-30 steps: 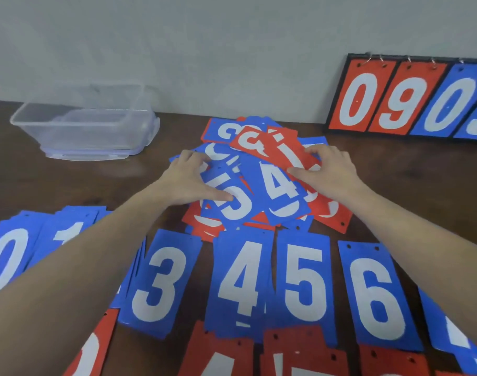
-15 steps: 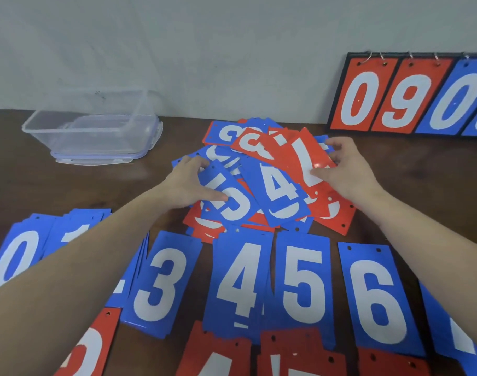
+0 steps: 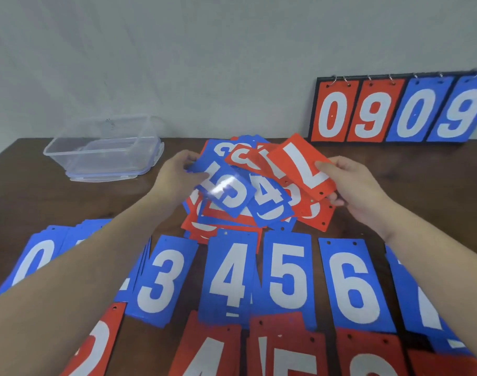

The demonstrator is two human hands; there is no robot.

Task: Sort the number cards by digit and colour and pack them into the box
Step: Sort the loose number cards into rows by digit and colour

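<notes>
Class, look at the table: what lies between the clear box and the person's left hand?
Head view: only bare brown table lies between the box and the left hand.

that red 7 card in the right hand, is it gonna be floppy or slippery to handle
Probably fairly stiff: the red 7 card stays flat though the right hand pinches only one end. Likely light, since a pinch carries it. Possibly slick: the blue 5 card in the left hand shows glare.

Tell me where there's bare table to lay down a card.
Bare table between the box and the blue 0 stack, and right of the pile below the scoreboard. Crowded: the pile itself and both sorted rows along the near edge.
</notes>
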